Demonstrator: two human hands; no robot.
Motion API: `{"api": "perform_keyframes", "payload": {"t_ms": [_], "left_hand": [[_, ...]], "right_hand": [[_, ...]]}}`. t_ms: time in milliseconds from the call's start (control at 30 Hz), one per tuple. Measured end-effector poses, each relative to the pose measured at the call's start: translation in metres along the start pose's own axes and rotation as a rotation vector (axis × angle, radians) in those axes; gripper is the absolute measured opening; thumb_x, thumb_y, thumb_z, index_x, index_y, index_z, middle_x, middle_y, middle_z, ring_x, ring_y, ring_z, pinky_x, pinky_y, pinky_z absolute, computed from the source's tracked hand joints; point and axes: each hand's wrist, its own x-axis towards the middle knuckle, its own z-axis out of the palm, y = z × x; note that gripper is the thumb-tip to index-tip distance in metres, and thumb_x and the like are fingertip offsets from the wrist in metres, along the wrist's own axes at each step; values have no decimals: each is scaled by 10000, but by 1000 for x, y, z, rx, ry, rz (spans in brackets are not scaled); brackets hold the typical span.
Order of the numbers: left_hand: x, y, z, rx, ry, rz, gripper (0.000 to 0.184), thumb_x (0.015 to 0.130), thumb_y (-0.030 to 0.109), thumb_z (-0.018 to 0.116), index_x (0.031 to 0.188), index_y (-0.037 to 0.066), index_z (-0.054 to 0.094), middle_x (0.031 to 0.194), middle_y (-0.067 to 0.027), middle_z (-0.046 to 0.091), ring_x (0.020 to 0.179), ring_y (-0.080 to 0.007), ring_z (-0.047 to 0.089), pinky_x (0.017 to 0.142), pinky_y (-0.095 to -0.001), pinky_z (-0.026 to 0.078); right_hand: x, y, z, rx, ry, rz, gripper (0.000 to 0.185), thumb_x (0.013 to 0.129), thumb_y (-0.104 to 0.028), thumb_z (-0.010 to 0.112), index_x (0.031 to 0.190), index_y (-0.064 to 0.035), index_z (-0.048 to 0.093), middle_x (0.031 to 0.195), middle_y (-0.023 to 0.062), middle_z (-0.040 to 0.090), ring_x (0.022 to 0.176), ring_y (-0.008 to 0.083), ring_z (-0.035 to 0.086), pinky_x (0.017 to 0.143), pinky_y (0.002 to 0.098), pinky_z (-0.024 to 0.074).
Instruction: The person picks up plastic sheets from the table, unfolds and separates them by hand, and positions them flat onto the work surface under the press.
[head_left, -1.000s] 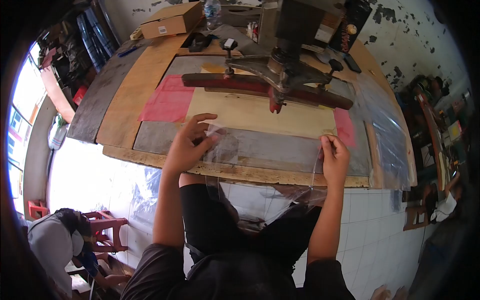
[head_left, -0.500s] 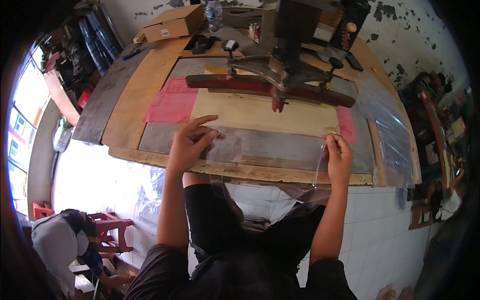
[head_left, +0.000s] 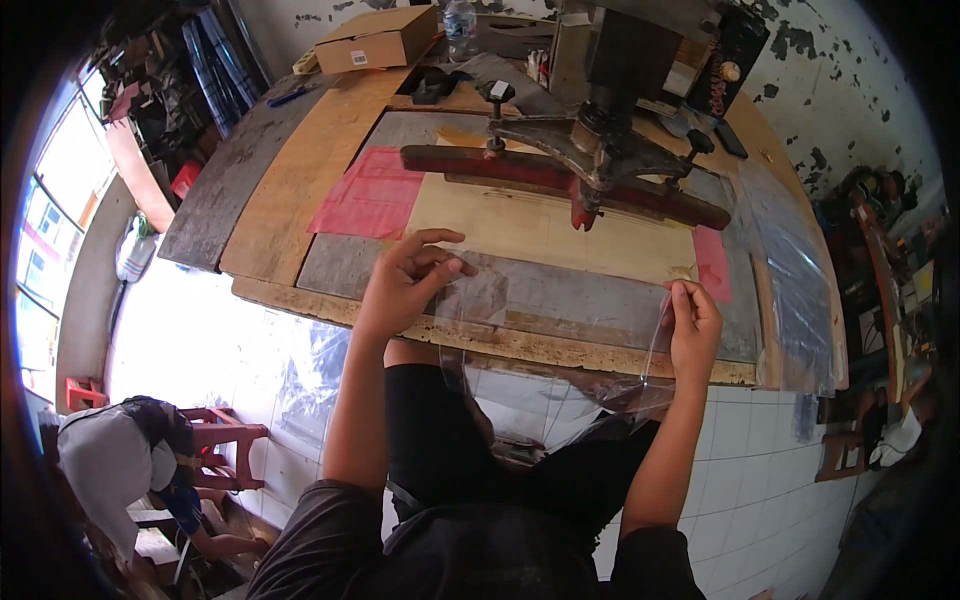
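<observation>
A thin clear plastic sheet [head_left: 474, 302] hangs between my two hands, its lower part sagging over the table's front edge above my lap. My left hand [head_left: 408, 285] pinches its upper left part between thumb and fingers, with the index finger stretched out above. At the opposite side, my right hand [head_left: 695, 322] grips the upper right corner between thumb and fingertips. Just beyond the hands lies a pale yellow board [head_left: 500, 222] on a grey plate [head_left: 340, 262]. Pink sheets [head_left: 366, 195] stick out at the board's ends. Over it stands a press with a dark red bar [head_left: 660, 197].
Clear plastic sheets [head_left: 800, 300] lie on the table's right side. A cardboard box [head_left: 375, 42], a water bottle [head_left: 460, 28] and a phone [head_left: 730, 138] are at the back. Another person [head_left: 115, 465] bends low at the left, near a red stool [head_left: 225, 445].
My view has turned slightly, so the table and press appear further right. Both hands keep their hold on the plastic sheet, with little movement relative to the table.
</observation>
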Motion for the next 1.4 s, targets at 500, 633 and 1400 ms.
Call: {"api": "perform_keyframes", "payload": {"t_ms": [500,633,1400], "left_hand": [[-3,9,7,-112,-30,52,354,1024,69,736,1328,-3,571,991,-95,798,959,-122,749,819,-259,580],[-3,-5,14,-161,32,1,312,1021,45,731,1284,-22,577,973,-89,770,970,-129,747,824,-269,594],[-9,4,19,-98,106,-18,394,999,72,766,1354,17,605,963,-104,808,823,-82,714,714,-224,522]], "right_hand": [[1,-2,0,-25,-13,-18,258,1100,-232,646,1066,4,743,804,-7,638,692,66,560,645,245,439],[0,-7,2,-4,-31,-33,253,1100,-227,647,1069,4,745,801,-9,635,693,68,560,649,247,441],[-2,-5,1,-63,-11,-40,262,1094,-246,663,1078,-6,765,801,-8,640,711,77,572,671,259,463]]}}
